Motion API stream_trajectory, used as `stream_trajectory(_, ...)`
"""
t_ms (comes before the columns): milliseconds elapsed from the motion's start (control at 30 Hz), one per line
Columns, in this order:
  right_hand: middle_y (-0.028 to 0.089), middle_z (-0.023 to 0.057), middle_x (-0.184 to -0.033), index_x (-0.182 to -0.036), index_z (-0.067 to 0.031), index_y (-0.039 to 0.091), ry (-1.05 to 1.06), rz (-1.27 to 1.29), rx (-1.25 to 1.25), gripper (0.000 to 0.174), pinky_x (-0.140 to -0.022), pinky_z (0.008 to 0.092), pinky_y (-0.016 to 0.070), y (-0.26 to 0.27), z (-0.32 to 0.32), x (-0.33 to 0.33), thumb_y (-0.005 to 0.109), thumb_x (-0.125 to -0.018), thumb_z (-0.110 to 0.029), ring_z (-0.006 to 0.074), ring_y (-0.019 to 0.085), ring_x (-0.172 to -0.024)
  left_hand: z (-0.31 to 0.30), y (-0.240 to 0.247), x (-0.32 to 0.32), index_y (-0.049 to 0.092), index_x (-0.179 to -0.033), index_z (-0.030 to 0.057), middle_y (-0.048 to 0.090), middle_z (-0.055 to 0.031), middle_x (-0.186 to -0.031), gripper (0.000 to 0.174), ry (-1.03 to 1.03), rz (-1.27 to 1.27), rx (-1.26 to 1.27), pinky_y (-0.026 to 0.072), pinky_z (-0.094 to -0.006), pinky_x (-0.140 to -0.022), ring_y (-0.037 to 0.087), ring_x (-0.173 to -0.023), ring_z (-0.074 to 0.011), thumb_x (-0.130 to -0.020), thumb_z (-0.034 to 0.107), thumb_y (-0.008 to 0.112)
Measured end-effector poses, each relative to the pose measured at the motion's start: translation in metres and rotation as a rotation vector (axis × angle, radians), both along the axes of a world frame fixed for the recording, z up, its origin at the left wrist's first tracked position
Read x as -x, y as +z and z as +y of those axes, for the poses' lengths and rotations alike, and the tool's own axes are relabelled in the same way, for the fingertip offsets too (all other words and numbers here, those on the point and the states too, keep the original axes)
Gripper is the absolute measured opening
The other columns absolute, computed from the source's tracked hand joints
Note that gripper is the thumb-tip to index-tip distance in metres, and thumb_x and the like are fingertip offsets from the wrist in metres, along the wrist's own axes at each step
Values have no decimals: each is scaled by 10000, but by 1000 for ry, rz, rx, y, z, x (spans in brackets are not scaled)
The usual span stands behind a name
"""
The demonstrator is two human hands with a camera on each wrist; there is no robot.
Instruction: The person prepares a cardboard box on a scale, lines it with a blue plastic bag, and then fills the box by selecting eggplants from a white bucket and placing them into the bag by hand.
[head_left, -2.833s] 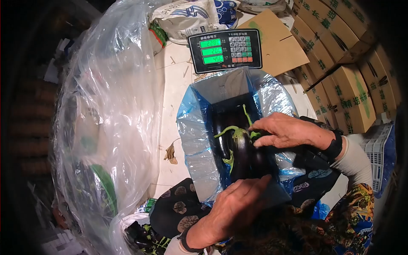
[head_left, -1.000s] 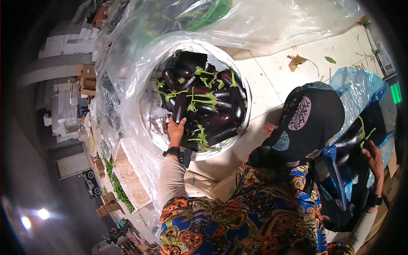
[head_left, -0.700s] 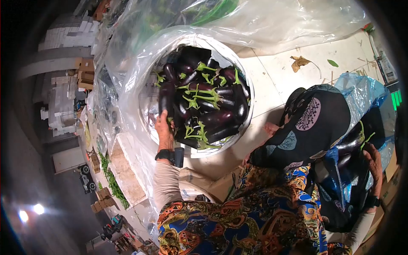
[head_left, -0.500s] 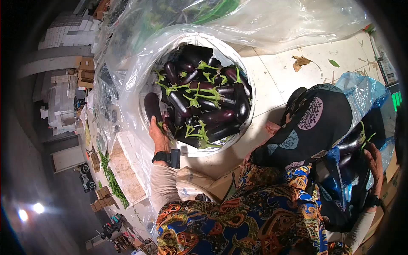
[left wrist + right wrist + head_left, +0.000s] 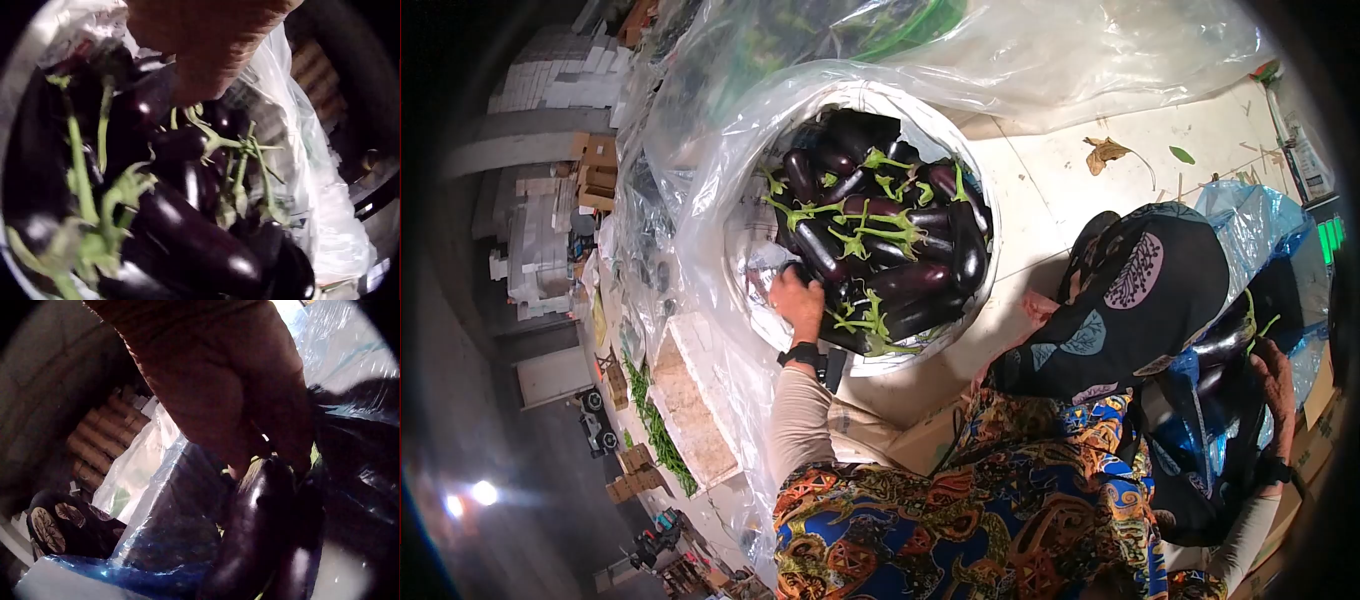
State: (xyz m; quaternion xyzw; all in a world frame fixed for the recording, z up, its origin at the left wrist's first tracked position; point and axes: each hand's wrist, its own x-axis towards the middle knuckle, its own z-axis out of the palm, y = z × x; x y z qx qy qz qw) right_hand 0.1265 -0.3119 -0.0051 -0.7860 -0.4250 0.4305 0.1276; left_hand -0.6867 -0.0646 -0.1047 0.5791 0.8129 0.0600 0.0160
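Note:
A round basket lined with white plastic (image 5: 985, 310) holds a heap of dark purple eggplants (image 5: 910, 282) with green stems. My left hand (image 5: 800, 305) reaches down inside its near left side, fingers bent among the eggplants. In the left wrist view the hand (image 5: 206, 50) comes from the top, its fingertips hidden; I cannot tell whether it grips an eggplant. Far right, my right hand (image 5: 1277, 385) is at a box lined with blue plastic film (image 5: 1250, 205). In the right wrist view its fingers and thumb pinch the stem end of an eggplant (image 5: 250, 519), beside another eggplant.
Clear plastic sheeting (image 5: 1100, 60) spreads behind the basket. A knee in dark printed cloth (image 5: 1135, 290) stands between basket and box. A dry leaf (image 5: 1108, 153) lies on the pale floor. The lit scale display (image 5: 1331, 242) is beyond the box.
Earlier both hands were at the lined box; the view has since turned to the basket. My left hand swung an eggplant leftward, then moved back right and lower among the heap. The right hand stays put.

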Motion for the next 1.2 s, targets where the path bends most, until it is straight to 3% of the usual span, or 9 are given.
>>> stream_trajectory(167, 579, 193, -1266, -1298, 58, 498, 41, 24, 4, 541, -1013, 352, 394, 5, 8, 10, 614, -918, -309, 274, 534, -1194, 21, -23, -72, 498, -1291, 12, 595, -296, -1146, 721, -186, -393, 179, 452, -446, -929, 568, -1079, -438, -685, 250, 809)
stream_trajectory(333, 576, 189, -1276, -1311, 54, 490, 84, 30, 27, 558, -1021, 348, 387, 16, 12, 15, 621, -914, -317, 274, 527, -1206, 35, -40, -64, 553, -1173, 28, 662, -253, -974, 555, -100, -196, 60, 487, -466, -835, 630, -943, -433, -725, 259, 785)
stream_trajectory(500, 596, 196, -1227, -1282, 62, 503, -16, 37, -39, 535, -997, 347, 403, -10, -1, 2, 605, -913, -312, 274, 552, -1158, 30, 38, -21, 532, -1157, -28, 625, -130, -985, 513, 174, -879, -107, 490, -338, -770, 599, -830, -252, -804, 274, 750)
stream_trajectory(533, 596, 197, -1227, -1281, 62, 503, 19, 44, -1, 533, -996, 347, 403, 3, 10, 9, 603, -913, -309, 274, 552, -1158, 39, -13, 43, 499, -1188, -40, 591, -139, -1040, 525, 269, -1091, -228, 509, -339, -727, 599, -809, -232, -832, 273, 725)
stream_trajectory(633, 585, 202, -1248, -1289, 58, 502, 65, 48, 17, 530, -1004, 349, 401, 10, 16, 12, 597, -912, -301, 276, 546, -1174, 33, 22, 33, 478, -1196, -34, 575, -140, -1047, 523, 279, -1206, -300, 525, -336, -659, 601, -824, -215, -846, 280, 708)
stream_trajectory(867, 580, 199, -1259, -1297, 52, 499, 10, 41, -38, 538, -1011, 355, 399, -6, 1, 1, 608, -909, -303, 281, 538, -1192, 41, 23, 28, 460, -1254, -41, 564, -133, -1017, 576, 361, -1136, -254, 530, -371, -636, 588, -814, -239, -861, 314, 687)
stream_trajectory(967, 580, 197, -1258, -1294, 51, 501, 22, 37, -26, 529, -1010, 357, 400, 1, 6, 9, 606, -912, -301, 279, 537, -1192, 55, -10, 61, 423, -1299, -72, 575, -180, -1055, 630, 312, -877, -218, 513, -426, -773, 587, -886, -308, -840, 268, 688)
stream_trajectory(1067, 582, 193, -1254, -1290, 48, 502, 29, 61, -29, 520, -1005, 357, 403, 3, 9, 11, 603, -916, -298, 276, 538, -1186, 50, -6, 37, 461, -1258, -84, 578, -243, -1096, 572, 148, 66, -205, 441, -444, -920, 559, -999, -386, -794, 166, 682)
stream_trajectory(1200, 583, 186, -1250, -1296, 40, 497, -16, 77, -27, 523, -996, 356, 408, 0, 7, 12, 602, -921, -308, 276, 538, -1180, 51, 5, -11, 559, -1175, -57, 584, -263, -1100, 484, -119, -55, -406, 395, -440, -974, 529, -1069, -414, -724, 70, 680)
